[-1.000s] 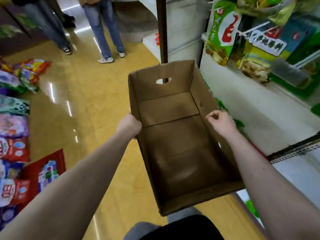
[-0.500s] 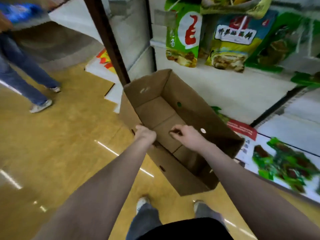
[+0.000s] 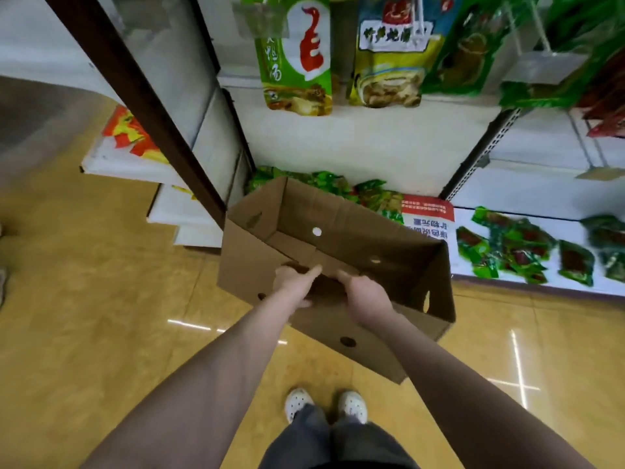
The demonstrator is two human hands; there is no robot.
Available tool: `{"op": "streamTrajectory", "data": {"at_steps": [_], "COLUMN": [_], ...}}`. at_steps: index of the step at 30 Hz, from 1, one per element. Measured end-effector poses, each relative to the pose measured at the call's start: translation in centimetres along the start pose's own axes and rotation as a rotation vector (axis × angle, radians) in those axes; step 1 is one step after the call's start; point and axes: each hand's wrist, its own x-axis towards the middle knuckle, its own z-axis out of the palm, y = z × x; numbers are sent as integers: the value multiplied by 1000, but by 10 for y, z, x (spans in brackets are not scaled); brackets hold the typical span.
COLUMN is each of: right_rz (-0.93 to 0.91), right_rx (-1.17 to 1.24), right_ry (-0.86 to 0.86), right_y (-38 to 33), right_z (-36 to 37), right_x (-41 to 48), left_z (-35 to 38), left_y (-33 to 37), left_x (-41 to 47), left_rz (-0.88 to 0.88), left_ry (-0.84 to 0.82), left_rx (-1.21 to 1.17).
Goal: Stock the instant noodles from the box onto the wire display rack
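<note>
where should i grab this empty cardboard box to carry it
Probably by the oval slots in its two short end walls, the right-end slot and the left-end slot, one hand coming in from each end. The cardboard box is long and tilted, and the left hand and right hand hold only its near wall.

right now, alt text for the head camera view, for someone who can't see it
The person's left hand and right hand hold the near rim of an open cardboard box that looks empty, tilted above a glossy yellow floor. Behind it stand white shelves with green snack packets, some hanging, some lying low.
</note>
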Motion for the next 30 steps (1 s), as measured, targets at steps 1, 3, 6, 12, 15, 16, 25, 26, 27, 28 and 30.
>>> {"op": "streamTrajectory", "data": {"at_steps": [1,3,6,12,15,16,25,26,27,28,30], "right_rz": [14,40,48,85,121,130,150,157,157,168,199], "right_rx": [1,2,49,128,87,63,0,-7,-15,-16,-19], "right_ry": [2,-1,11,-45,-66,-70,-51,-50,-39,-42,-47], "right_y": [4,12,19,32,33,34,82,92,104,114,137], "right_z": [2,8,15,43,72,82,208,228,250,273,322], "right_x": [0,-1,-11,-22,-13,-9,60,74,87,99,121], "left_z": [-1,-7,-15,-22,-20,-19,17,27,38,49,71], "left_y": [-4,-12,-17,-16,-35,-45,-138,-152,-169,-185,-220], "left_x": [2,6,8,51,79,88,210,230,252,272,311], "left_rz": [90,352,735,769,766,764,805,807,811,812,803], "left_ry": [-21,44,184,-444,-469,-481,-470,-459,-447,-445,-441], "left_rx": [142,590,1138,1619,1635,1645,1725,1730,1730,1729,1725]}}
